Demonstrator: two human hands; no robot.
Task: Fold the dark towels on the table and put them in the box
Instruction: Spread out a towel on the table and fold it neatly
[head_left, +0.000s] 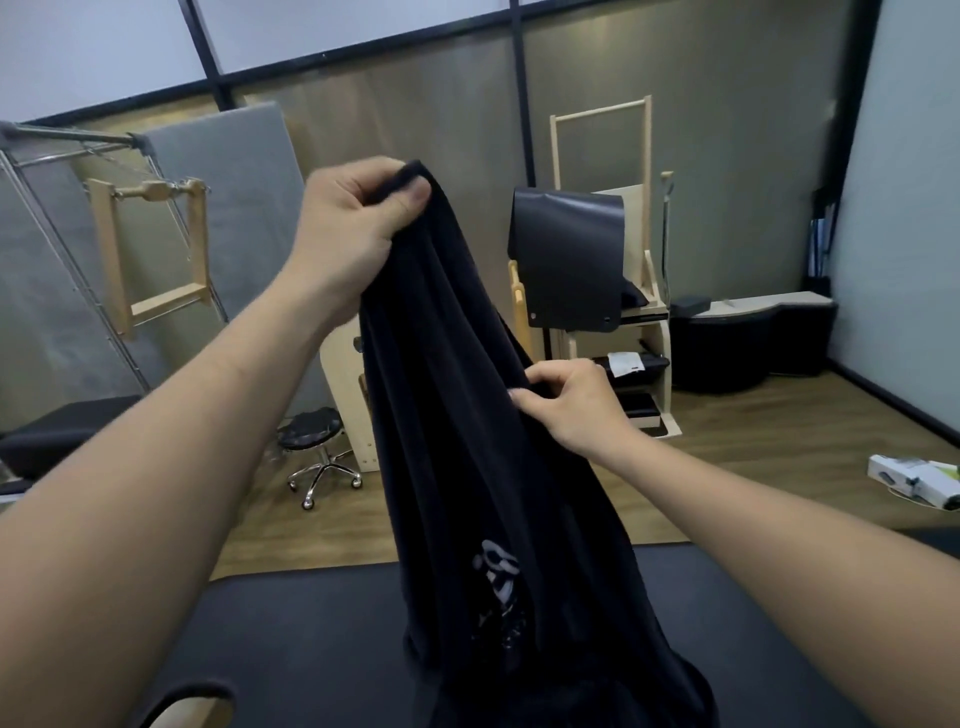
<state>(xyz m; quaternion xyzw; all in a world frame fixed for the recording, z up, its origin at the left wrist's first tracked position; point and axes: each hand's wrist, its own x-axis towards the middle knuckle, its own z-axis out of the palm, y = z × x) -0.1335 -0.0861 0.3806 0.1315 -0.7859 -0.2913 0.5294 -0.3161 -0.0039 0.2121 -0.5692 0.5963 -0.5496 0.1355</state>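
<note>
hanging in front of the person, a dark towel (467, 415) is held up over the black padded worktop (291, 639). its lower end is bunched down at that surface by the bottom edge of the view. the left hand (358, 228) is raised high, its grip clamped on the towel's top corner, with the hem pinched between the thumb and curled fingers. the right hand (571, 405) sits lower, at the towel's right edge, its grip closed on a fold of the fabric there. a pale printed mark (498, 577) shows low on the cloth. beyond the worktop, on the wooden floor, stand a black stool (314, 441) with a chrome wheeled base and a pale wooden chair frame (623, 260) carrying dark pads. a white carton (914, 480) lies on the floor at far right.
</note>
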